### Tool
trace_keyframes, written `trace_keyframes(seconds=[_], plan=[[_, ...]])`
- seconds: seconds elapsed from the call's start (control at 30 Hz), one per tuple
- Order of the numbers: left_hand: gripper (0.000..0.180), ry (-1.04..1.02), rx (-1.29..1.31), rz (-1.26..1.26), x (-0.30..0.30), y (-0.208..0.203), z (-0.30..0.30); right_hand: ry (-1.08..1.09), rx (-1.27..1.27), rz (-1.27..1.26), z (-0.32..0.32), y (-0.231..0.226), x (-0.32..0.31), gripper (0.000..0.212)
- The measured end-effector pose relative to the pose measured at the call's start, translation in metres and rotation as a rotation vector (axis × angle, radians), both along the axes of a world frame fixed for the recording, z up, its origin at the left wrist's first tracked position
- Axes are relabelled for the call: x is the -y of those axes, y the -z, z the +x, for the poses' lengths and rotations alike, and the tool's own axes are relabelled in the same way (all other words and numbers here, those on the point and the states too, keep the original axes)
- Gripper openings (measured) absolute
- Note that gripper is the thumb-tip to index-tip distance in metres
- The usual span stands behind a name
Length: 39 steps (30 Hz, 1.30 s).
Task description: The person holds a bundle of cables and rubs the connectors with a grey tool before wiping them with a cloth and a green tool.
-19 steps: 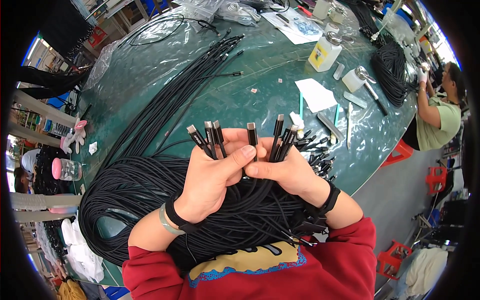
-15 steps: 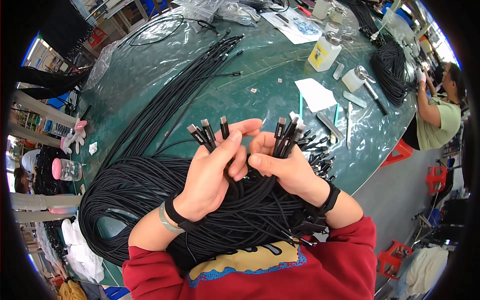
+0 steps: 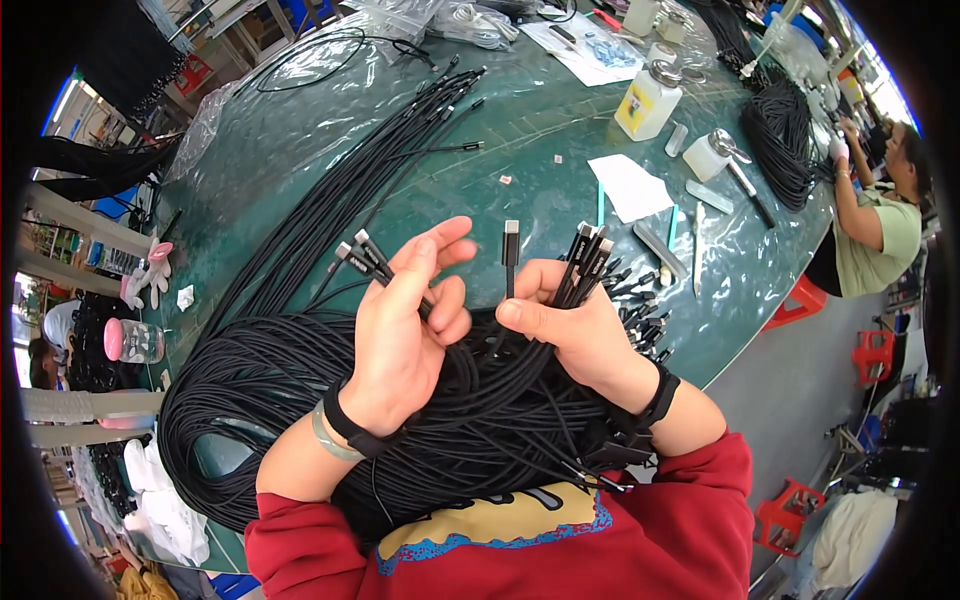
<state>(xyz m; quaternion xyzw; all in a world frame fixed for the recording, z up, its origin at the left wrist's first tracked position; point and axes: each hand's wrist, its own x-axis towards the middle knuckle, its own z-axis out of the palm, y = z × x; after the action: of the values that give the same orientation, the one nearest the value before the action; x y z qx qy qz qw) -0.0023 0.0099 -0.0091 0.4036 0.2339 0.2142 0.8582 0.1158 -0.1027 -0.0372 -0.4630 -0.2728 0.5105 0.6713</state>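
My left hand [image 3: 400, 320] is closed round a couple of black USB cables [image 3: 362, 256], their plugs sticking up left of the thumb; its index finger is stretched out. My right hand [image 3: 575, 325] grips several more cables, whose plugs [image 3: 588, 258] stand up in a cluster behind the fingers. One single plug [image 3: 511, 243] rises apart from them, pinched between the right thumb and index finger. Under both hands lies a large coil of black cables [image 3: 290, 400], running off toward my body. More plug ends [image 3: 640, 310] spread out beyond my right hand.
On the green table [image 3: 500, 130] another cable bundle [image 3: 370, 160] stretches away at the left. White pump bottles [image 3: 648, 105], white paper [image 3: 632, 188] and small tools [image 3: 660, 250] lie at the right. A co-worker [image 3: 885, 210] handles cables by the right edge.
One cable has passed from my left hand to my right thumb and finger. My left hand has moved left and down, away from the right.
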Motion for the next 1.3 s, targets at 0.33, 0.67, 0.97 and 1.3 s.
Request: trace_keyframes(seconds=[0.33,0.67,0.97,1.3], plan=[[0.035,0.168,-0.131,0.115,0.004,-0.012,-0.003,-0.180,0.055,-0.069,-0.003,-0.012,0.003,0.017],[0.039,0.225,-0.069,0.071,0.004,-0.014,-0.005,-0.129,0.115,-0.024,-0.005,-0.010,0.002,0.014],[0.044,0.248,-0.026,0.119,0.006,-0.012,-0.003,-0.112,0.044,-0.004,-0.006,-0.011,-0.001,0.017],[0.053,0.414,0.021,0.320,0.015,0.001,0.002,-0.104,0.190,0.028,-0.006,-0.007,-0.002,0.015]])
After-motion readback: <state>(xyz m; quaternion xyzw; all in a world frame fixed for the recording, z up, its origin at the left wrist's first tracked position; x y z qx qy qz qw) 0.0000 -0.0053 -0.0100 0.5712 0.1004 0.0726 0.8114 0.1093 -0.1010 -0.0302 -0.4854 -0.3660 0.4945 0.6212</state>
